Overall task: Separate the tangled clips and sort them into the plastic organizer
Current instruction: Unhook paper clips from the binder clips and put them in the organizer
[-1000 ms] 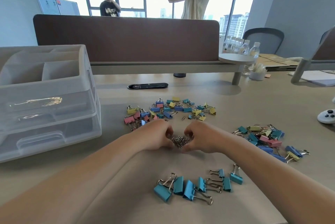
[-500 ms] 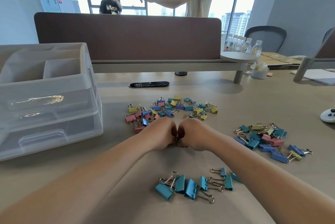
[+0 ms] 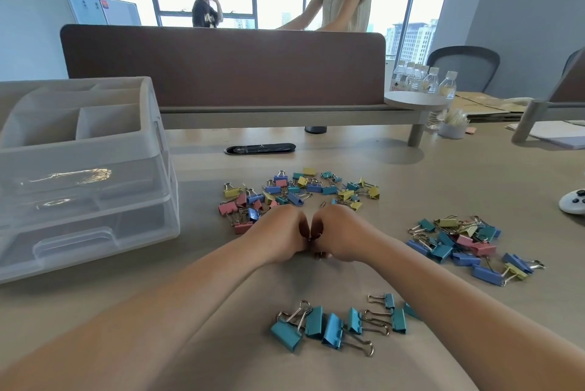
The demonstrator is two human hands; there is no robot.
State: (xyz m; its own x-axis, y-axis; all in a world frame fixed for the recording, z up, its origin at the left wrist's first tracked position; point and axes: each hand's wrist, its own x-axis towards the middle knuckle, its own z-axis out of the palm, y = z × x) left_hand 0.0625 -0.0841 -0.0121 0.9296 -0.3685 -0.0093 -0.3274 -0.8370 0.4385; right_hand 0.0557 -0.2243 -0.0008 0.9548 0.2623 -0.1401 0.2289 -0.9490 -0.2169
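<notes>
Pinching from both sides, your left hand (image 3: 278, 238) and right hand (image 3: 342, 237) are curled into fists w/ knuckles touching. Both clamp on the tangled clips (image 3: 317, 236) between them. Only a few wire loops show in the gap, so I cannot tell the long axis of the bundle. It is low over the table (image 3: 443, 188), approx. at the centre, straight in front of you.

The relation that matters for the next move, in my judgement: the organizer (image 3: 85, 188) stands to the left of the fists and a bit further from you, well apart from them. So the left hand is the nearer one for dropping in a freed clip, and the right can hold the remainder.

Counts:
- 2 hands.
- 1 organizer: an open tray on top divided into compartments, 2 drawers below. Sth metallic shines in the upper drawer, not clear what.
- 3 groups of binder clips:
  - far pile (image 3: 297, 191), mixed colours, just beyond the fists;
  - right pile (image 3: 465, 245), also mixed;
  - near row (image 3: 335, 324), 7 blue/teal ones, one half hidden by your right forearm.
- The 2 mixed piles are too dense to count.
- 1 loose wire clip (image 3: 323, 204) lies just beyond the right hand.
</notes>
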